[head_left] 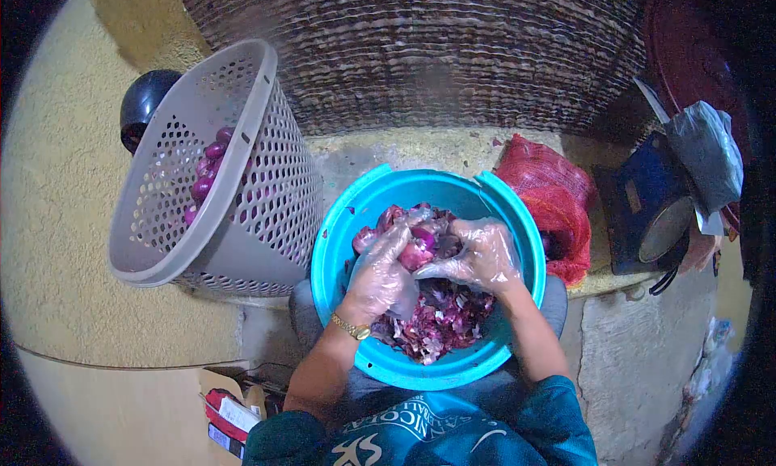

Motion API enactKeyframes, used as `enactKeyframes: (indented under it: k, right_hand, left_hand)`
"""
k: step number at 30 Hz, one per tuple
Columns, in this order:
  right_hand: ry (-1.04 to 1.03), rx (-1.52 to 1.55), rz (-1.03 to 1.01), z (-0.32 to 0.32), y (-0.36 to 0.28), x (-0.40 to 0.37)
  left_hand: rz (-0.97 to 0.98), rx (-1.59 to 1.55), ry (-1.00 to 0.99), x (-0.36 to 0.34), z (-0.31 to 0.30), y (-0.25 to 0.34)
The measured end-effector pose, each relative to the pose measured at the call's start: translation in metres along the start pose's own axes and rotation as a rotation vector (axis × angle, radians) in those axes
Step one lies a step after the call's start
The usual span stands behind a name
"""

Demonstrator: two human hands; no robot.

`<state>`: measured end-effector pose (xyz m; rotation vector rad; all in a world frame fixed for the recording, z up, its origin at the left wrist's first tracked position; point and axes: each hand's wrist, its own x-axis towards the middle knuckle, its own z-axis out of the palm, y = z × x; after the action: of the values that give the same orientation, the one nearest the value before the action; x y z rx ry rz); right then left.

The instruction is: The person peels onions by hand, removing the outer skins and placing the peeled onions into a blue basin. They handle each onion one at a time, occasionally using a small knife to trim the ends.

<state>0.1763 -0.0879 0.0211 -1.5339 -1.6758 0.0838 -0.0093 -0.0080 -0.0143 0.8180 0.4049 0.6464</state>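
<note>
A turquoise basin (322, 260) rests on my lap, with red onions in its upper part and loose papery onion skins (432, 324) below. Over its middle, my left hand (380, 272), in a clear plastic glove, has its fingers closed round the left side of a red onion (415, 254). My right hand (483, 254), gloved too, is at the right of the same onion, its thumb reaching towards it and its fingers curled. A gold watch circles my left wrist. Part of the onion is hidden by the fingers.
A tall grey perforated basket (279, 199) holding purple onions (207, 175) stands at the left. Right of the basin lies a red mesh sack (546, 191), beside a blue weighing scale (647, 199) with a plastic bag (707, 155). A dark round object (148, 106) sits behind the basket.
</note>
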Motion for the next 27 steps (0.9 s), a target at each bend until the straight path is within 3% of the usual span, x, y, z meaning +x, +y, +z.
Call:
enactKeyframes:
  k: [5, 8, 18, 24, 27]
  right_hand:
    - [-0.089, -0.114, 0.004, -0.005, -0.002, 0.0]
    - [-0.163, -0.233, 0.015, -0.008, -0.002, 0.0]
    - [-0.165, -0.227, 0.021, -0.012, -0.01, 0.003]
    - [-0.22, -0.276, 0.052, -0.006, 0.0, -0.001]
    - [-0.161, -0.231, 0.049, -0.002, 0.008, -0.005]
  left_hand:
    - [-0.116, -0.107, 0.001, -0.001, 0.004, 0.004]
    - [-0.086, -0.139, -0.017, -0.004, 0.015, 0.011]
    - [-0.078, -0.102, -0.018, -0.005, 0.014, 0.009]
    - [-0.071, -0.002, 0.002, -0.003, 0.004, 0.003]
    - [0.015, 0.242, -0.005, -0.003, -0.001, -0.002]
